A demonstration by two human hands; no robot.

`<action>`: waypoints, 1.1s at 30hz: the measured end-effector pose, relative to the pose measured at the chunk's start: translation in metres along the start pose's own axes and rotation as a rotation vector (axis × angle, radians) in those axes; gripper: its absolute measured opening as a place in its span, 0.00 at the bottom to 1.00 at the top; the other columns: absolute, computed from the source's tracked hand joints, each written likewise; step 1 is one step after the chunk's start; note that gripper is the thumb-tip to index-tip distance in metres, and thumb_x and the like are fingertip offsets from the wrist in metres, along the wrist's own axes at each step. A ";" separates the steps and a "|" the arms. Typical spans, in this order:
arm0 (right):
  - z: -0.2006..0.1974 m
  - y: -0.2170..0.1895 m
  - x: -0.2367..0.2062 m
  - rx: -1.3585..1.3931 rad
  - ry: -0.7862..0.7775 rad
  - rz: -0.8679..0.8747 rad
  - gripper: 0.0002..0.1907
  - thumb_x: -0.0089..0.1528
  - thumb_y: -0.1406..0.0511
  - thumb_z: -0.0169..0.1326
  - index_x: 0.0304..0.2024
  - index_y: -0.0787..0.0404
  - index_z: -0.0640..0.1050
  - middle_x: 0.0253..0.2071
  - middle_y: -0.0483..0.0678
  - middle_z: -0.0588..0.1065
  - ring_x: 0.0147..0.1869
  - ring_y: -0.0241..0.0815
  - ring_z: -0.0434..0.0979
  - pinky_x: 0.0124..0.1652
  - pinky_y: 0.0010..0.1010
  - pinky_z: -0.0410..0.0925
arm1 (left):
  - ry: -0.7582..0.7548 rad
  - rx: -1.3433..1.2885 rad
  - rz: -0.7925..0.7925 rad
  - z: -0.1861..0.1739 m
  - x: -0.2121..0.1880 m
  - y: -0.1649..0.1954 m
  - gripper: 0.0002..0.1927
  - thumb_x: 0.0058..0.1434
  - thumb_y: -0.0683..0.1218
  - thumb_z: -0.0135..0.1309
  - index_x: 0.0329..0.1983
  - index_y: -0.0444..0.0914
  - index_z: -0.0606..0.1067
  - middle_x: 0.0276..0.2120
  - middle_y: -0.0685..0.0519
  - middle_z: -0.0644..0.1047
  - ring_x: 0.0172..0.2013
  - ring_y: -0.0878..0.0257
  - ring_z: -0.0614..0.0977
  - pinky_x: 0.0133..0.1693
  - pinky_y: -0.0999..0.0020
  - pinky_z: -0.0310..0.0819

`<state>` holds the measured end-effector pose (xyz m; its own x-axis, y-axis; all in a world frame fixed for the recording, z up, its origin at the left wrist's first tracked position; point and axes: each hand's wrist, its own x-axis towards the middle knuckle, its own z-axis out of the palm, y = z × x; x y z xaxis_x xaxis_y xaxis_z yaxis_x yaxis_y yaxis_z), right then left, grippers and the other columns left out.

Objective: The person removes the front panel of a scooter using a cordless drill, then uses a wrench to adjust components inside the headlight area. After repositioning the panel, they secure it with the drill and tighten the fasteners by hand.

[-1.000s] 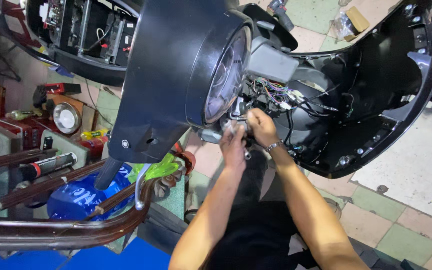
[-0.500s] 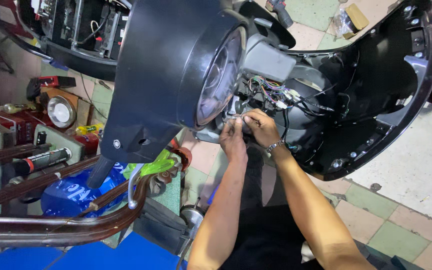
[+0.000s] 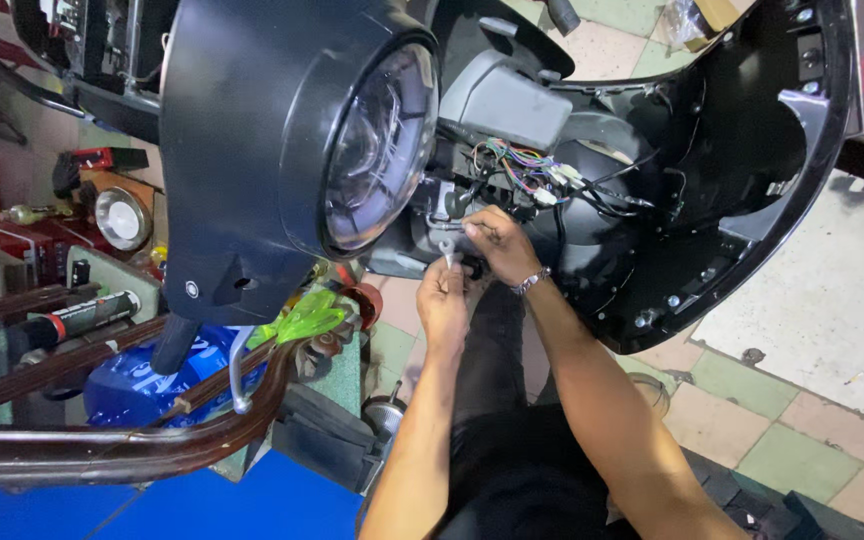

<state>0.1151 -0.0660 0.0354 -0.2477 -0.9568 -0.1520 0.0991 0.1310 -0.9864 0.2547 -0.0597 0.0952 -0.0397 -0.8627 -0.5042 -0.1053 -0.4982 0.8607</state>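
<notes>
Left hand point(image 3: 442, 300) grips a small silver wrench point(image 3: 449, 248) below the headlight point(image 3: 377, 150); right hand point(image 3: 500, 245) pinches its top, coloured wires point(image 3: 517, 165) crowding just above.

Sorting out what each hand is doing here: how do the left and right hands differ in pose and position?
The left hand sits lower, fist closed round a small silvery wrench; the right hand sits higher, fingers pinching at the wrench's top end. The right wrist wears a bracelet; the left wrist is bare. Both work below the coloured wiring, beside the headlight.
</notes>
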 end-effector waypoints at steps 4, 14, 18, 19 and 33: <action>0.002 0.003 -0.001 0.128 -0.022 0.121 0.12 0.69 0.60 0.53 0.44 0.63 0.79 0.41 0.44 0.70 0.39 0.35 0.73 0.39 0.27 0.68 | -0.045 -0.067 -0.198 -0.008 0.006 0.004 0.13 0.71 0.51 0.50 0.50 0.39 0.78 0.25 0.60 0.74 0.22 0.73 0.70 0.23 0.78 0.59; -0.001 0.005 0.002 -0.096 -0.010 -0.101 0.12 0.71 0.60 0.52 0.44 0.64 0.78 0.42 0.45 0.73 0.46 0.38 0.74 0.46 0.29 0.67 | -0.252 -0.227 -0.216 -0.018 0.022 0.004 0.14 0.71 0.54 0.48 0.41 0.41 0.77 0.22 0.62 0.66 0.18 0.74 0.61 0.20 0.78 0.50; -0.001 0.001 0.002 -0.083 -0.026 0.017 0.13 0.70 0.59 0.52 0.43 0.63 0.78 0.39 0.45 0.71 0.41 0.38 0.73 0.41 0.29 0.67 | -0.260 -0.101 -0.179 -0.018 0.027 0.005 0.17 0.74 0.56 0.47 0.37 0.41 0.73 0.22 0.62 0.65 0.20 0.74 0.62 0.22 0.77 0.53; 0.000 -0.001 0.002 -0.074 -0.038 0.075 0.14 0.70 0.58 0.52 0.42 0.63 0.78 0.38 0.45 0.70 0.40 0.38 0.73 0.40 0.29 0.67 | -0.274 -0.123 -0.174 -0.018 0.030 0.006 0.17 0.76 0.56 0.48 0.36 0.41 0.71 0.23 0.62 0.65 0.21 0.74 0.62 0.22 0.77 0.52; 0.001 -0.003 0.001 0.024 -0.037 0.084 0.12 0.70 0.59 0.53 0.43 0.62 0.79 0.38 0.42 0.70 0.37 0.33 0.73 0.38 0.25 0.68 | -0.116 0.010 -0.135 -0.004 0.025 0.019 0.16 0.71 0.53 0.53 0.33 0.38 0.74 0.21 0.61 0.69 0.19 0.73 0.66 0.21 0.76 0.58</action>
<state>0.1152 -0.0677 0.0383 -0.2022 -0.9516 -0.2315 0.1413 0.2055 -0.9684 0.2558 -0.0906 0.0990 -0.1389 -0.7717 -0.6206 -0.1270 -0.6076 0.7840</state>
